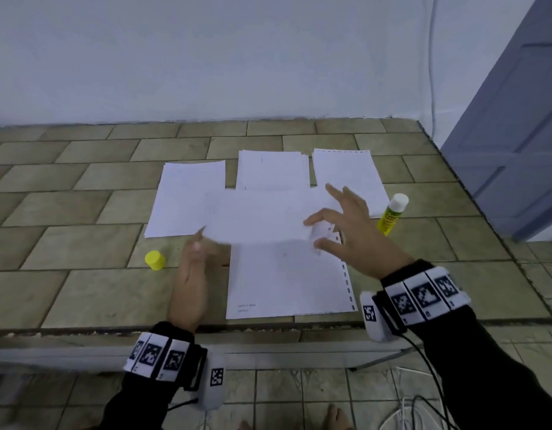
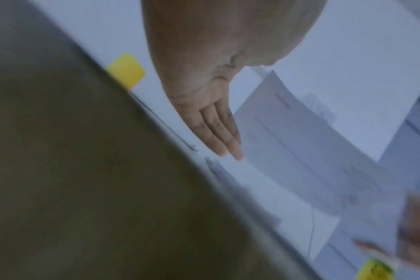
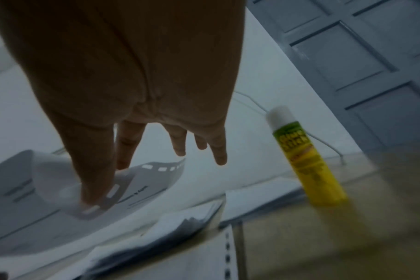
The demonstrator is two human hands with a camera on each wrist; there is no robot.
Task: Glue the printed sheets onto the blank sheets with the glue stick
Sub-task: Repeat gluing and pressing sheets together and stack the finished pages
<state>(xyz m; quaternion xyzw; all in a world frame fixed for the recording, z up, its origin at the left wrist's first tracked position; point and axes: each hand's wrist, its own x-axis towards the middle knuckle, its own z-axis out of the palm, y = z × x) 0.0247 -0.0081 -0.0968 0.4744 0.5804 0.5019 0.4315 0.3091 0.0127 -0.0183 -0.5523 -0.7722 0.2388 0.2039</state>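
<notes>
White paper sheet (image 1: 256, 217) is held in the air, blurred, over the sheet lying on the table (image 1: 287, 280), which has a punched strip along its right edge. Its right end is pinched between thumb and index finger of the right hand (image 1: 346, 231), other fingers spread. The left hand (image 1: 189, 274) is at the lifted sheet's left end, fingers straight and together; whether anything is gripped cannot be told. Three paper stacks (image 1: 273, 169) are laid further back. The uncapped glue stick (image 1: 392, 214) is stood upright just right of the stacks, yellow cap (image 1: 155, 260) left of the hands, on the tiled table (image 1: 66, 243).

Step judged: a sheet is being moved into position, either for gluing or for laying onto the lower sheet. Next move calls for edges to be aligned, then pressed flat; misalignment is a risk.
</notes>
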